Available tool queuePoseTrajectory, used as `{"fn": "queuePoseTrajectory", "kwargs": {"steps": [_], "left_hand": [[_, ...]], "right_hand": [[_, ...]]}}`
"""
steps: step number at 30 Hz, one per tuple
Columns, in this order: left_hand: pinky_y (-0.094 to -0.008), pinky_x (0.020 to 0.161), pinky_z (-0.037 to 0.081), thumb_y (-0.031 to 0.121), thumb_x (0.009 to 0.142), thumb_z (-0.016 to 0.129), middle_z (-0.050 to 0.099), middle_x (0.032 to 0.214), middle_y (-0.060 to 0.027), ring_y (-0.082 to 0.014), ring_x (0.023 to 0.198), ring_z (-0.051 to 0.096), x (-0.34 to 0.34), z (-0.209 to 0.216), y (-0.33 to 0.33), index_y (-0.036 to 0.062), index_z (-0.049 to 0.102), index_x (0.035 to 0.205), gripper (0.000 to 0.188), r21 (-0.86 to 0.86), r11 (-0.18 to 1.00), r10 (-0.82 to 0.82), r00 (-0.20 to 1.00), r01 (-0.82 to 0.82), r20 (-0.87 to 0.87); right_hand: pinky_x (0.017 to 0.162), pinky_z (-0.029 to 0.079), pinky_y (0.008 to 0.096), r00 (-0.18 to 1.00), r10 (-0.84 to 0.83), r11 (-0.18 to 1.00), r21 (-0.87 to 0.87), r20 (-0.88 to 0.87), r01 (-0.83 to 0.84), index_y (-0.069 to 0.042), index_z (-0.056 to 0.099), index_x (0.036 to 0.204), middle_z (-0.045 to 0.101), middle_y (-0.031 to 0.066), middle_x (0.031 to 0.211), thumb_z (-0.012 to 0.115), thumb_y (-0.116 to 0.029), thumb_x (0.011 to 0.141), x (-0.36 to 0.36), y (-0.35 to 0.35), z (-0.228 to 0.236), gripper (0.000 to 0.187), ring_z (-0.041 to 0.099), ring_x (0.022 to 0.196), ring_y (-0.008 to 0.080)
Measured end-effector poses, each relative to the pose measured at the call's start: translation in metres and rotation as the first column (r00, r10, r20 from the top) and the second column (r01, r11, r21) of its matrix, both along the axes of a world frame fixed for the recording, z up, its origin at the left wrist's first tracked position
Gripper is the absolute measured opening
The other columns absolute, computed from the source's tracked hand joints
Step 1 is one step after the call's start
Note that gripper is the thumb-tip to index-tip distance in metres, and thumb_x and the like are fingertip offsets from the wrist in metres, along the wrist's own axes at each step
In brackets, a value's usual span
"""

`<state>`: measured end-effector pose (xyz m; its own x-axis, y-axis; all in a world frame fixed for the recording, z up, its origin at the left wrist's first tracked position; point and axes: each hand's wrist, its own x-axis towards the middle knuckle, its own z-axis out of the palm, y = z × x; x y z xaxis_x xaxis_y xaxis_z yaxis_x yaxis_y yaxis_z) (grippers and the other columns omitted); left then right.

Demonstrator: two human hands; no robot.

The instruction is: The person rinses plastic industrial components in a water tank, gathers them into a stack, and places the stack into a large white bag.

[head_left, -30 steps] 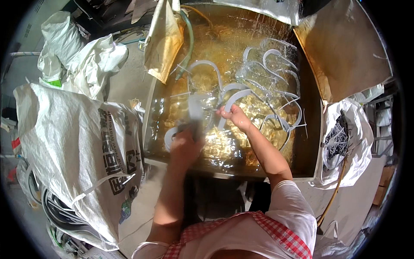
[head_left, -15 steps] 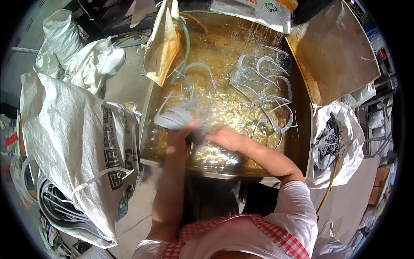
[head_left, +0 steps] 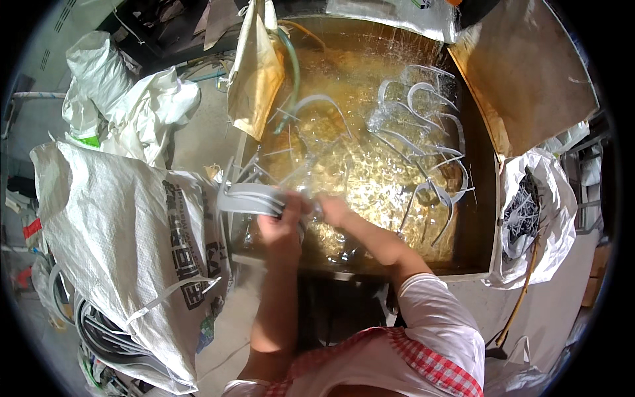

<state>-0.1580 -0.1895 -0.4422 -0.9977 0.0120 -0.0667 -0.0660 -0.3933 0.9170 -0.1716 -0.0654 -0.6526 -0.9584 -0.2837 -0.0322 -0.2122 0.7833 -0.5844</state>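
Observation:
My left hand (head_left: 283, 223) is closed around a bundle of grey curved plastic strips (head_left: 248, 198), held above the water at the near left of a wide tank (head_left: 383, 274). The strips loop out to the left of my fingers, and thin straight ends stick up behind them. Just right of the bundle is my right hand (head_left: 333, 210), its fingertips smeared by motion, so I cannot tell whether they grip anything. More curved strips (head_left: 462, 135) lie in the brownish water on the right side, and a single arched strip (head_left: 316, 98) is farther back on the left.
A large white woven sack (head_left: 99, 225) stands left of the tank, with coiled grey strips (head_left: 109, 331) below it. On the right, another white sack (head_left: 555, 225) contains thin grey scraps. A stained board (head_left: 529, 79) leans at the back right; a green hose (head_left: 293, 66) hangs into the water.
My left hand has shifted a little down and left with the bundle, whose strips now show more sharply. The right hand stays close beside it. The whole view has shifted slightly.

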Motion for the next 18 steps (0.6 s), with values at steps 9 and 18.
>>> {"fn": "queuePoseTrajectory", "kwargs": {"steps": [9, 18], "left_hand": [[-0.0221, 0.056, 0.041, 0.004, 0.075, 0.065, 0.055, 0.079, -0.0032, -0.0083, 0.063, 0.050, 0.006, -0.041, 0.008, 0.0001, 0.044, 0.110, 0.041, -0.277, 0.959, -0.045, 0.998, 0.053, 0.034], [-0.0339, 0.065, 0.047, 0.001, 0.068, 0.065, 0.057, 0.088, -0.0128, -0.0197, 0.075, 0.058, 0.017, 0.004, 0.009, 0.0004, 0.036, 0.119, 0.058, 0.266, 0.927, -0.327, 0.916, 0.263, 0.234]], "right_hand": [[0.075, 0.047, 0.0321, 0.831, -0.151, 0.430, -0.722, 0.535, 0.542, -0.004, 0.039, 0.116, 0.049, 0.0095, 0.100, 0.054, -0.015, 0.085, 0.029, 0.034, 0.172, 0.037, 0.054, 0.091, 0.0201], [0.077, 0.045, 0.0332, 0.852, -0.261, 0.445, -0.727, 0.453, 0.523, -0.003, 0.057, 0.101, 0.058, 0.0082, 0.099, 0.050, -0.029, 0.089, 0.013, 0.089, 0.174, 0.030, 0.054, 0.089, 0.0179]]}}
